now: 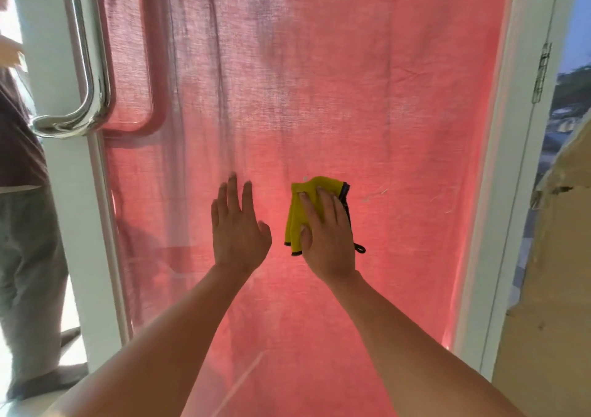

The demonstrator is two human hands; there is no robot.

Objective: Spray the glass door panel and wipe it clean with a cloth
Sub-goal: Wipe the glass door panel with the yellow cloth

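A: Start at the left. What's there?

B: Another person (19, 160) stands at the edge of the view, beyond the white door frame (60, 192). Next comes the shiny metal door handle (92, 65), mounted on the frame beside the glass.

A: And the glass itself?

B: The glass door panel (319, 97) fills the middle, straight in front of the person. A red curtain (415, 128) hangs behind it with light coming through, so faint streaks show on the glass to the right of the cloth.

A: What is the left hand doing?

B: The left hand (238, 228) lies flat on the glass, fingers straight and slightly spread, holding nothing. I'd judge it is there to brace the door so the panel doesn't swing under the wiping pressure.

A: And the cloth?

B: The yellow cloth (303, 205), edged in black, is bunched against the glass just right of the left hand. The right hand (329, 234) presses it there with a flat palm and outstretched fingers laid over it, the thumb resting at its lower edge. It pushes rather than grips, which spreads the pressure over more cloth.

A: Any spray bottle?

B: None in view, so this looks like the wiping part, low on the panel, with plenty of glass above.

A: And further right?

B: The other side of the frame with a hinge (542, 71), then a chipped yellowish wall (550, 272).
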